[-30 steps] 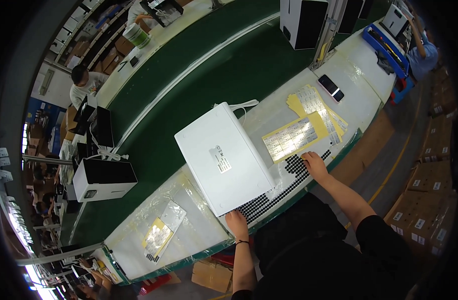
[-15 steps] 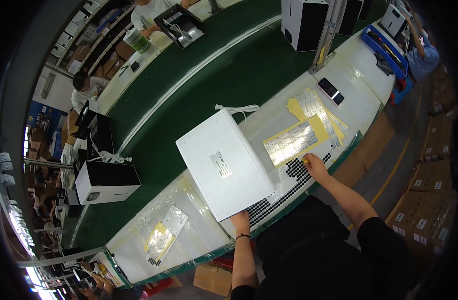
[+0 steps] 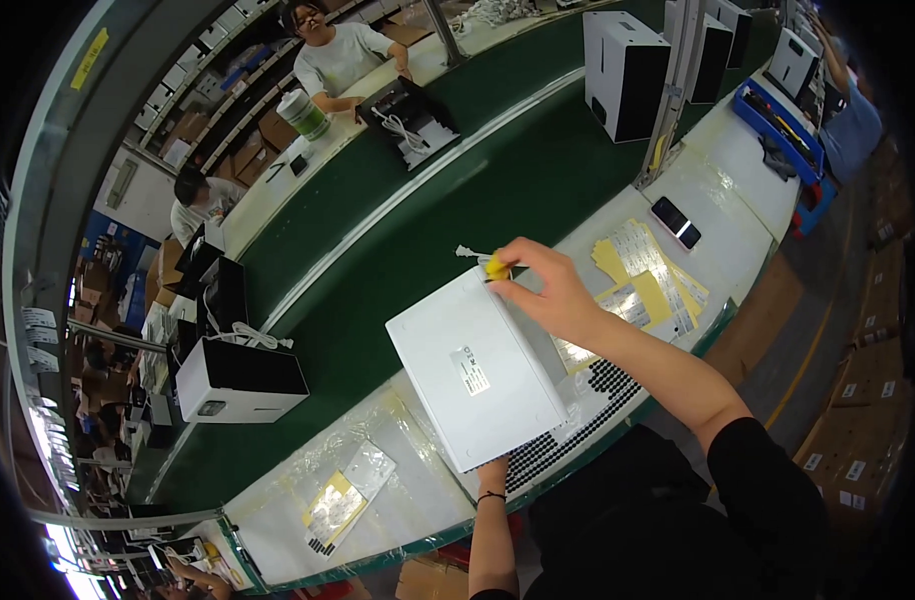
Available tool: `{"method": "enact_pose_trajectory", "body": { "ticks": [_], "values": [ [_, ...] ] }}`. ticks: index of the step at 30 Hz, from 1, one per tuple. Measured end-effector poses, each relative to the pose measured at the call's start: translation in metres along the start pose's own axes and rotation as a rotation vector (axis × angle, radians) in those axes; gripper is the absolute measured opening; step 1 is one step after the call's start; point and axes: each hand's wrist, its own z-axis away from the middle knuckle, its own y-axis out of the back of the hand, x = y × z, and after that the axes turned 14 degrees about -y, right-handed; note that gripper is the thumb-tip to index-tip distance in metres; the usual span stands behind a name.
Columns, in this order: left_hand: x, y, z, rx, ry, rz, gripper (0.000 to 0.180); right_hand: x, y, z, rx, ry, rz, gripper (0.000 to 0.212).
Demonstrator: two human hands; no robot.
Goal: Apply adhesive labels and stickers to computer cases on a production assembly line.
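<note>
A white box-shaped appliance [image 3: 448,350] lies with a flat white face up, a printed label [image 3: 472,370] near its middle. My right hand [image 3: 548,290] is at its far right corner, thumb and fingers pinched on a small yellow piece [image 3: 497,267]. A dark spot shows just under the yellow piece; what it is I cannot make out. My left hand [image 3: 493,472] reaches to the near edge of the appliance, its fingers hidden beneath. Rows of small round black pads [image 3: 616,385] lie on the bench to the right of the appliance.
Yellow-backed label sheets [image 3: 638,258] and a phone [image 3: 676,222] lie to the right. A green conveyor belt [image 3: 378,270] runs behind, with white-and-black appliances [image 3: 626,75] on it. A metal post [image 3: 668,105] stands at the bench edge. Co-workers sit across.
My right hand has moved from the black pads up and left to the appliance's far corner, still pinching the yellow piece. My left hand stays at the near edge. The view has shifted slightly.
</note>
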Motion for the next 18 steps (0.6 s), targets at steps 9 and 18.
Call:
{"method": "enact_pose_trajectory", "body": {
  "ticks": [9,18],
  "values": [
    [-0.012,-0.007,-0.002,-0.100,-0.056,-0.017,0.035,-0.006,-0.017,-0.028,-0.193,-0.015,0.127,0.020],
    [0.014,0.024,0.003,0.188,0.188,0.089,0.034,0.001,-0.024,-0.034,-0.181,0.193,0.262,0.013]
  ]
}}
